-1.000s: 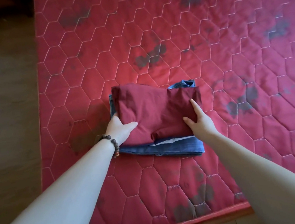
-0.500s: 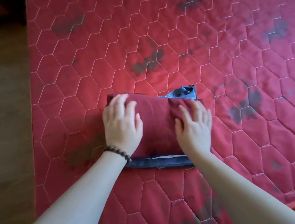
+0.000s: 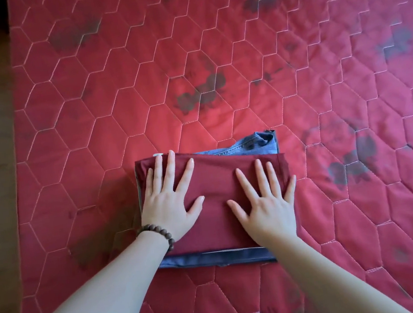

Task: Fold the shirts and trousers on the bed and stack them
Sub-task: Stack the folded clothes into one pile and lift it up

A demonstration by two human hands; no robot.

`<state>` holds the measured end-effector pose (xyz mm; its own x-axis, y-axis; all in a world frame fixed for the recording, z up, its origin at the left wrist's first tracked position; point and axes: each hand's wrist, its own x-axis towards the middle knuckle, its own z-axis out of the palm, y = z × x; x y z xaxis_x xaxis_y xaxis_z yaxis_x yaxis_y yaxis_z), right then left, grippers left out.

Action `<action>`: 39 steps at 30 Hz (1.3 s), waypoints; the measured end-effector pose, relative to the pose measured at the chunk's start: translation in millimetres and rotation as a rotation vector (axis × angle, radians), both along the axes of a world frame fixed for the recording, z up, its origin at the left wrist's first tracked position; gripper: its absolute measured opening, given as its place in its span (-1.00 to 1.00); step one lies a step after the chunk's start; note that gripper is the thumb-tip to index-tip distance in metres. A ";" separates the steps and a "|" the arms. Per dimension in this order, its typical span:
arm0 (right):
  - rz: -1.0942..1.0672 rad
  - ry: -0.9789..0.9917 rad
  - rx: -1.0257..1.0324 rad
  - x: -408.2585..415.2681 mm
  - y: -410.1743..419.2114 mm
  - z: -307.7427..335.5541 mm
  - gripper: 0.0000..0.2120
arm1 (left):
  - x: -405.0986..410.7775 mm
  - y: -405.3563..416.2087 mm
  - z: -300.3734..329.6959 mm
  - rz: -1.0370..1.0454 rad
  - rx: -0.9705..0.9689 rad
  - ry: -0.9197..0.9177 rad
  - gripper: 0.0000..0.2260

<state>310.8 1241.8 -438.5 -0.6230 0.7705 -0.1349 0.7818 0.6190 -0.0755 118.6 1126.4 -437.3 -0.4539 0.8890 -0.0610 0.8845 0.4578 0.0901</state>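
— Hands first: where are they?
— Left hand (image 3: 170,202) and right hand (image 3: 265,201) lie flat, fingers spread, pressing the folded maroon garment (image 3: 213,181).
— And under it?
— Folded jeans (image 3: 251,145), showing at the near and far edges. The stack sits directly under both palms, long axis left-right, on the bed (image 3: 213,51).

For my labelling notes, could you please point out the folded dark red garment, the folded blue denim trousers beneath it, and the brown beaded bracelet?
Folded dark red garment (image 3: 218,222): head view, bare middle.
Folded blue denim trousers (image 3: 253,144): head view, far edge.
Brown beaded bracelet (image 3: 157,232): head view, a bead.
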 end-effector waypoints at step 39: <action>-0.337 0.277 -0.722 56.7 15.7 9.6 -0.36 | -3.9 -65.0 21.5 0.402 -0.092 -0.721 -0.19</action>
<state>367.6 1257.6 -429.0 -0.4585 0.7044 -0.5419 0.8108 0.0819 -0.5796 114.7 1061.5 -415.8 -0.5577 0.6445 -0.5231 0.3913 0.7599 0.5191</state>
